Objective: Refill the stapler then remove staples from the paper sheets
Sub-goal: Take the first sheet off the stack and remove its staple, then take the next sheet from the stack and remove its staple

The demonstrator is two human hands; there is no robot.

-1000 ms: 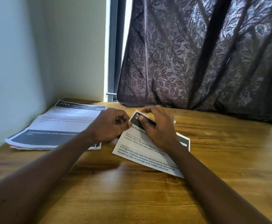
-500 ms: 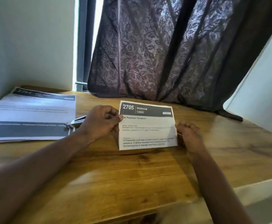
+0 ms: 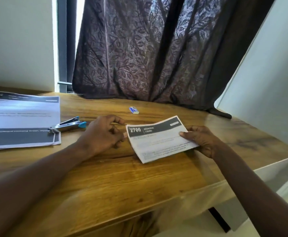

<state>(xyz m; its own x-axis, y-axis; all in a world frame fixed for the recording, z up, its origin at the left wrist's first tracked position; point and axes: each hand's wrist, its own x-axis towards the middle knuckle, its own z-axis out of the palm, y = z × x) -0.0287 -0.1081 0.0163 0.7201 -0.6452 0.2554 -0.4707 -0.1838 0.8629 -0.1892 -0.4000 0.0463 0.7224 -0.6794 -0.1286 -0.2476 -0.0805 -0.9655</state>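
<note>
Pinching the right edge of the folded paper sheet (image 3: 158, 142), thumb on top, the right hand (image 3: 199, 141) holds it slightly bowed just above the grained wooden table (image 3: 122, 182). I read the left hand (image 3: 103, 134) as half-curled at the sheet's left corner; I cannot tell whether it grips. Further left, the metal, blue-tipped stapler (image 3: 67, 126) lies on the corner of a flat stack of printed sheets (image 3: 19, 115). A small blue-and-white box (image 3: 134, 110) sits beyond the hands, near the leaf-patterned curtain (image 3: 148, 48).
</note>
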